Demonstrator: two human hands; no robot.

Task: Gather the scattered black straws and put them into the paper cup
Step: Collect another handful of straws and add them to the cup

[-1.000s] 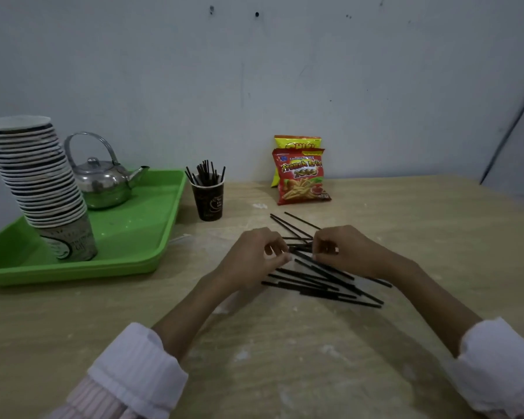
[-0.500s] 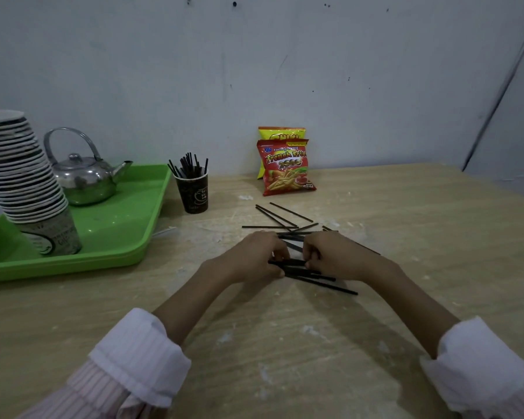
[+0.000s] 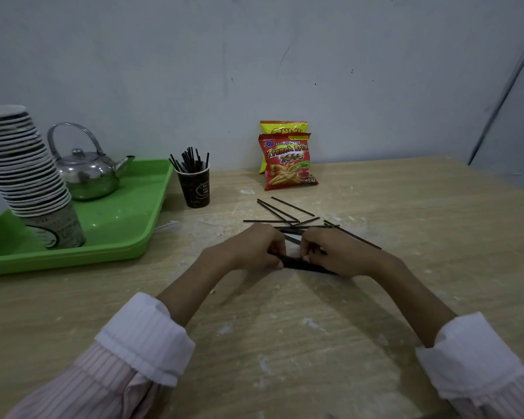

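Pinching a bundle of black straws (image 3: 297, 263) low over the table (image 3: 406, 207), left hand (image 3: 254, 246) and right hand (image 3: 339, 252) grip its opposite ends; loose straws (image 3: 288, 211) lie just beyond; paper cup (image 3: 195, 187) stands far left, already holding straws

black straws (image 3: 291, 210), green tray (image 3: 118, 234), seemingly pink-striped sleeves (image 3: 103, 382)

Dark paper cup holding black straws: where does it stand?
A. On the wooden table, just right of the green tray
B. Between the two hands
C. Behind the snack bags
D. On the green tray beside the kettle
A: the dark paper cup holding black straws stands on the bare wooden table, just off the right edge of the green plastic tray.
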